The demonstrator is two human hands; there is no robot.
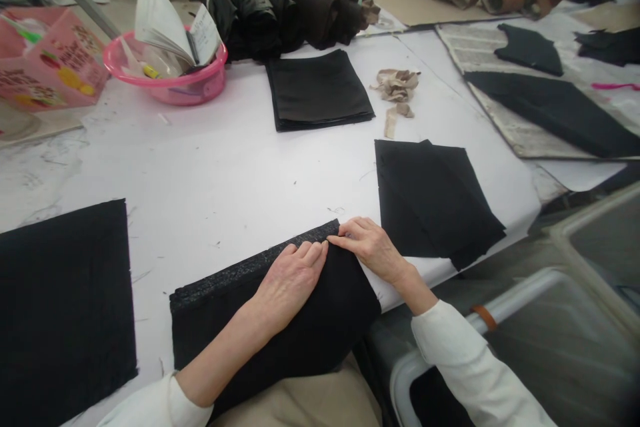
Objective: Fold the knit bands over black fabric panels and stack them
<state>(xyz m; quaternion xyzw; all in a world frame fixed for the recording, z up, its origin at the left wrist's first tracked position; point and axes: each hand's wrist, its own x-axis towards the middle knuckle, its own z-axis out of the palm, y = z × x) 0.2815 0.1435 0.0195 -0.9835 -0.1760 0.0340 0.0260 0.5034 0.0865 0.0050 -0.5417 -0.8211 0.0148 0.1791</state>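
A black cloth piece (320,307) lies at the table's near edge and hangs over it. Along its far edge runs a speckled grey-black strip (240,269). My left hand (295,280) presses on the cloth beside the strip, its fingers bent and held together. At the strip's right end my right hand (367,247) pinches the cloth's corner between thumb and fingers. The fingertips of both hands nearly meet there. To the left lies a larger black cloth (65,307), and to the right are overlapping black pieces (430,200).
Toward the back stand a pink basin (190,85) with a notebook, a stack of black sheets (320,90) and dark rolls (300,0). Beige scraps (397,87) lie right of the stack. A white metal frame (520,297) is beyond the table's right edge.
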